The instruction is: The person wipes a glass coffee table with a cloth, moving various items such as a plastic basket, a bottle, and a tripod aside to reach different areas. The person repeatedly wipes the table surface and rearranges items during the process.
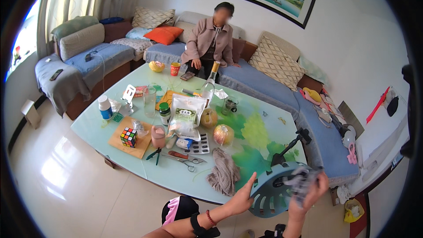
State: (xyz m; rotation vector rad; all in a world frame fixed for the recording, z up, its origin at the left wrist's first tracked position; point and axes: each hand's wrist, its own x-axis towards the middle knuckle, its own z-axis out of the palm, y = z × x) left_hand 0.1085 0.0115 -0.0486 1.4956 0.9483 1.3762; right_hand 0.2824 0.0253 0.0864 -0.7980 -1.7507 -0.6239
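A blue-green slotted plastic basket [262, 182] is tilted at the near right corner of the glass table, with my left hand [240, 197] gripping its rim. A dark object lies inside it. My right hand [314, 193] holds a crumpled grey-and-black patterned item [301, 183], blurred, over the basket's right side; it may be cloth. A black phone stand [286, 150] stands just behind the basket. To the left of the basket lies a crumpled grey-brown cloth [225, 173].
The glass table [99, 138] holds scissors [185, 162], a knife [180, 155], pliers [154, 155], a Rubik's cube [128, 137] on a wooden board [115, 143], a glass bottle [209, 87], wrapped fruit [223, 135] and a white pouch [185, 112]. A person [211, 39] sits on the sofa [257, 77] opposite.
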